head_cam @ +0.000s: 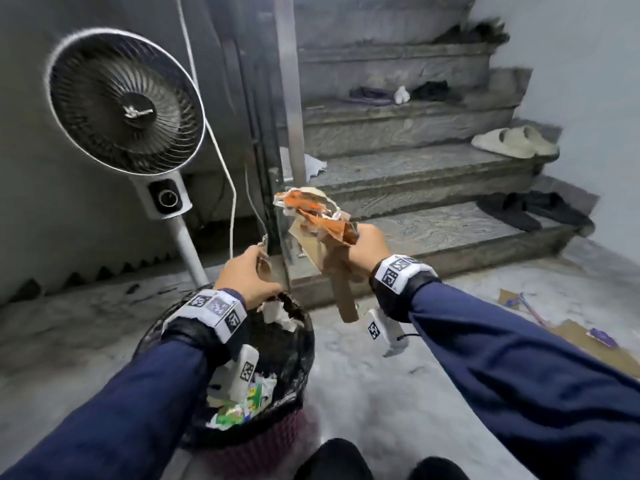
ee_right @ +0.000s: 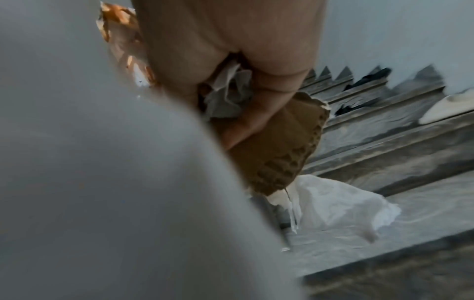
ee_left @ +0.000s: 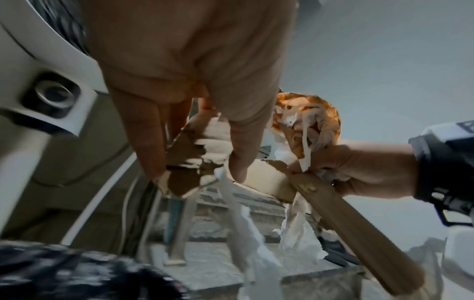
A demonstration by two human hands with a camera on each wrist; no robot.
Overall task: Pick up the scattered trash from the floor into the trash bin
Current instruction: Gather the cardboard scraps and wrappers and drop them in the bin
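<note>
1. The left hand [head_cam: 246, 276] is reaching forward just above the rim of the trash bin [head_cam: 301, 327], fingers curled and pinching a torn cardboard scrap [ee_left: 184, 162] with white paper trailing below it.
2. The right hand [head_cam: 367, 249] is raised beside it – fingers wrapped tight around a bundle of trash [head_cam: 320, 220]: orange wrapper, crumpled paper, a brown cardboard strip [head_cam: 341, 285] hanging down past the bin's edge.
3. The bin is lined with a black bag and already holding wrappers.
</note>
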